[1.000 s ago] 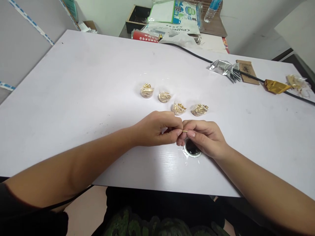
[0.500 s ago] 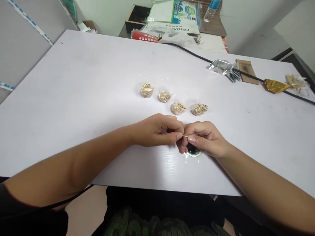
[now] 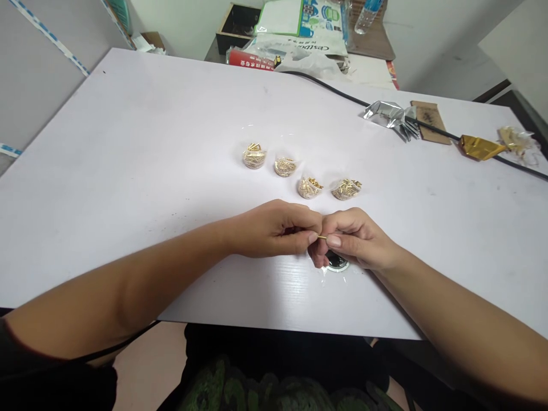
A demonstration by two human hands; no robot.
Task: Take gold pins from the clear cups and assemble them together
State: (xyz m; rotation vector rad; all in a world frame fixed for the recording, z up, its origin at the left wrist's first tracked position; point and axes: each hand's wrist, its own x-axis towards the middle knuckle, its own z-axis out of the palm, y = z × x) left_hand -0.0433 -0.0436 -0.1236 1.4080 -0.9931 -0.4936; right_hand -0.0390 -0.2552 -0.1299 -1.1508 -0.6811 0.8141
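My left hand (image 3: 274, 228) and my right hand (image 3: 357, 240) meet fingertip to fingertip just above the white table (image 3: 128, 171). Both are closed in a pinch on a thin gold pin (image 3: 322, 237) held between them. Under my right hand lies a small round dish with a dark inside (image 3: 337, 262), partly hidden by the fingers. Beyond the hands stand several small clear cups of gold pins in a slanted row, from the leftmost cup (image 3: 254, 156) to the rightmost cup (image 3: 346, 189).
A black cable (image 3: 342, 97) runs across the far side of the table. Beside it lie a crumpled silver bag (image 3: 387, 116), a brown card (image 3: 430, 122), a gold bag (image 3: 477, 148) and a clear bag (image 3: 516, 141). Boxes and packages (image 3: 299, 28) are piled behind the table.
Both hands have dropped slightly toward the table and stayed pinched together on the pin. My right hand now covers more of the round dish.
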